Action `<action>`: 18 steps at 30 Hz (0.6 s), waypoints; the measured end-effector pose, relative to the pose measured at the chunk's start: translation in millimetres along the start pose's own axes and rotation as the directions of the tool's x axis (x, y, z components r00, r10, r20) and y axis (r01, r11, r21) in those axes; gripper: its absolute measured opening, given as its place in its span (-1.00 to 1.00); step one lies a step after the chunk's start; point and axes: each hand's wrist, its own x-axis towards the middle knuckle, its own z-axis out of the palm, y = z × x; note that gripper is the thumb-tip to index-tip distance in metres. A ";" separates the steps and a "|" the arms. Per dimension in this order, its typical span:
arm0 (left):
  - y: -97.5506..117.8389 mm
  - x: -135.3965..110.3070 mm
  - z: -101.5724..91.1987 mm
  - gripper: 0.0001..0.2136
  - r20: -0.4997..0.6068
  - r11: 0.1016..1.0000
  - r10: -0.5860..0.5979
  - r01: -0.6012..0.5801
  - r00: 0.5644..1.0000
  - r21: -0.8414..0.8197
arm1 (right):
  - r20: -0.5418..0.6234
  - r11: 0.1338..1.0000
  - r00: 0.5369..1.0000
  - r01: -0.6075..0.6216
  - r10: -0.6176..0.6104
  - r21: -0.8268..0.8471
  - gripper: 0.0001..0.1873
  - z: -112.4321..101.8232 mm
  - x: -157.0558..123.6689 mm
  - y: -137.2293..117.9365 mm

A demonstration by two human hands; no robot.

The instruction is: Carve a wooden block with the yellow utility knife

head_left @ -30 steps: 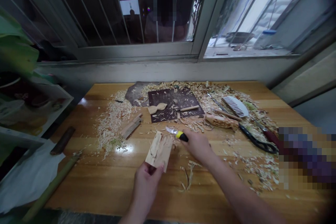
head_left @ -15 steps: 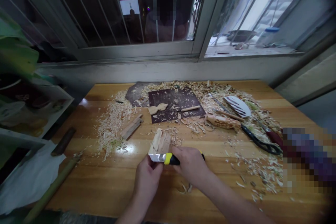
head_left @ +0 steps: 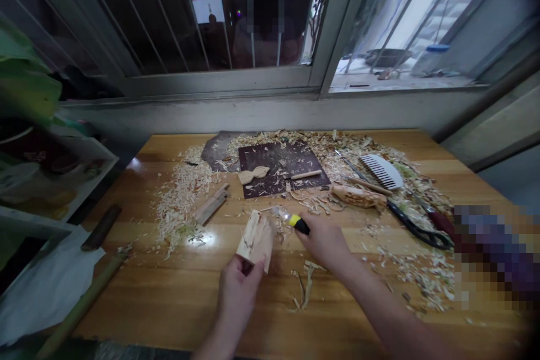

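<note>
My left hand (head_left: 239,288) grips the lower end of a pale wood block (head_left: 255,239), holding it tilted above the wooden table (head_left: 169,287). My right hand (head_left: 324,238) is closed around a carving knife (head_left: 291,219) with a yellow and black handle. Its short blade points left, just past the block's upper right edge. Wood shavings (head_left: 304,284) lie on the table below my hands.
A dark cutting mat (head_left: 280,171) holds a carved wood piece (head_left: 253,174) and a small stick. A white comb (head_left: 382,170), black-handled scissors (head_left: 415,228), a carved wooden figure (head_left: 358,196) and a wood strip (head_left: 211,205) lie among heaps of shavings. Shelves stand at left.
The knife moved from the block's lower end up and away past its top right edge, as in a cutting stroke. The block is raised a little.
</note>
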 end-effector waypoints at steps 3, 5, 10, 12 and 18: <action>-2.7 8.5 1.0 -0.77 0.010 1.000 0.009 -0.009 1.000 0.030 | 0.035 0.979 0.982 0.184 -0.188 0.088 -0.88 0.6 -20.1 -19.9; -6.8 13.0 0.0 -0.82 0.005 0.995 0.040 -0.041 0.999 0.088 | 0.059 0.949 0.954 0.284 -0.294 0.134 -0.86 1.4 -30.1 -31.3; -12.9 17.3 -4.8 -0.84 -0.002 0.978 0.100 -0.098 0.995 0.183 | 0.078 0.929 0.935 0.331 -0.347 0.168 -0.85 3.9 -35.1 -38.4; -12.0 17.4 -5.0 -0.84 -0.003 0.980 0.100 -0.098 0.995 0.175 | 0.085 0.933 0.938 0.318 -0.335 0.167 -0.85 5.9 -34.3 -39.0; -4.2 9.5 0.5 -0.87 0.002 0.997 0.061 -0.061 0.998 0.057 | 0.065 0.971 0.973 0.212 -0.220 0.114 -0.86 12.9 -23.2 -39.1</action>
